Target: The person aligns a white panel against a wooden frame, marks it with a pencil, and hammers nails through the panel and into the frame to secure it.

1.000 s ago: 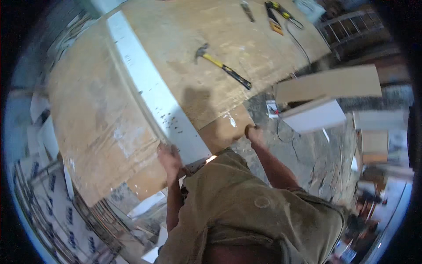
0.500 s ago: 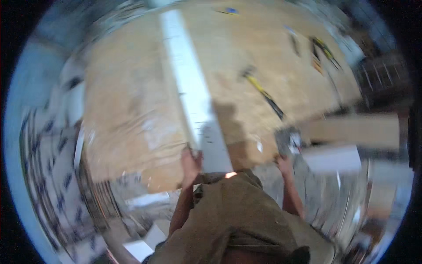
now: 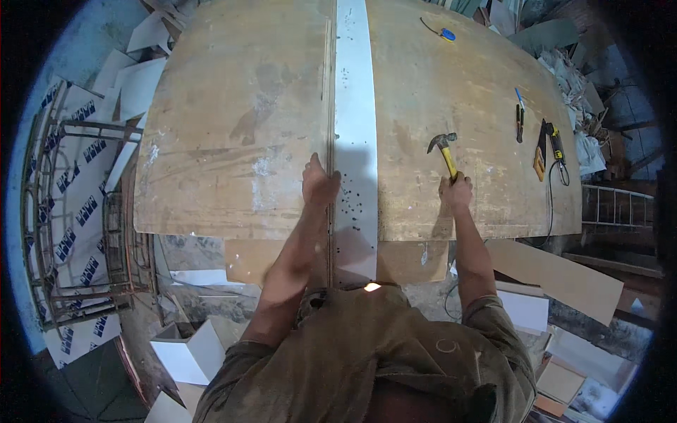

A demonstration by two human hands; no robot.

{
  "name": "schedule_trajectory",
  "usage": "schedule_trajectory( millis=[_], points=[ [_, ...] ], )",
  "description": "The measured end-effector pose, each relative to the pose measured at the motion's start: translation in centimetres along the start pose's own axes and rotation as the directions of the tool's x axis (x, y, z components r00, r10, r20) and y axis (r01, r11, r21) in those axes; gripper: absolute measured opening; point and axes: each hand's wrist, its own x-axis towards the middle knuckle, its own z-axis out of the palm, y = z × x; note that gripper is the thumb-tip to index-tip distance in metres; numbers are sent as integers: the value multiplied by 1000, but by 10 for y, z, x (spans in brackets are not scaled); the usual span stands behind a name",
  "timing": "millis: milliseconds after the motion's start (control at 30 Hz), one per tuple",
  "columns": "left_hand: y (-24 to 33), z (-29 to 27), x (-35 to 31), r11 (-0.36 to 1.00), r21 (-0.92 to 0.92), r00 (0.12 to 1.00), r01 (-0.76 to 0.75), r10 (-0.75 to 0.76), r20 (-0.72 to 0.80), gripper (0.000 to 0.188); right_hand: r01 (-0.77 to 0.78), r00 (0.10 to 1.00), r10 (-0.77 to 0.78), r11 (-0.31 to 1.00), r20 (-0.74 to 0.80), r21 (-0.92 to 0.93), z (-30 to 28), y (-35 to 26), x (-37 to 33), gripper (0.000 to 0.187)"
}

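Note:
A long white board (image 3: 356, 106) with raised wooden edges runs lengthwise over the table toward my waist. My left hand (image 3: 321, 185) is closed over its left edge, thumb toward the white face. Small dark bits (image 3: 349, 201), too small to name, lie scattered along the board. To the right, my right hand (image 3: 457, 192) is wrapped around the handle of a claw hammer (image 3: 446, 155). The hammer's yellow handle points toward me, and its metal head is on the far side, over the table.
The broad wooden table (image 3: 233, 106) carries a blue tape measure (image 3: 448, 34) at the back, plus pliers (image 3: 520, 123), a handsaw (image 3: 540, 151) and a yellow-black tool (image 3: 556, 144) at right. A metal frame (image 3: 130, 218) stands left. Board offcuts (image 3: 557, 275) lie around the table.
My right hand has moved from the table's front edge up to the hammer and taken its handle. My left hand has shifted farther along the board's edge. The view has turned and become sharper.

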Motion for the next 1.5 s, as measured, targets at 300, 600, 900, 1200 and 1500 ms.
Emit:
schedule_trajectory(
  millis=[300, 600, 900, 1200, 1500],
  points=[
    [20, 13, -2, 998, 48, 993, 39, -44, 110, 72, -148, 986, 159, 671, 54, 727, 39, -8, -69, 23],
    [14, -3, -6, 987, 142, 986, 73, -93, 135, 70, 200, 955, -279, 860, 103, 470, -6, -88, -222, 21],
    [-5, 6, -3, 994, 95, 995, -50, 41, 91, 65, 307, 891, -379, 908, 248, 284, 0, -113, -214, 24],
    [-1, 9, 1, 990, 143, 988, -20, -2, 155, 69, 191, 942, -267, 924, 203, 331, -10, -122, -206, 28],
    [12, 2, 0, 991, 128, 980, 43, -66, 185, 67, 324, 915, -338, 941, 219, 100, 11, -115, -215, 24]
  ],
)
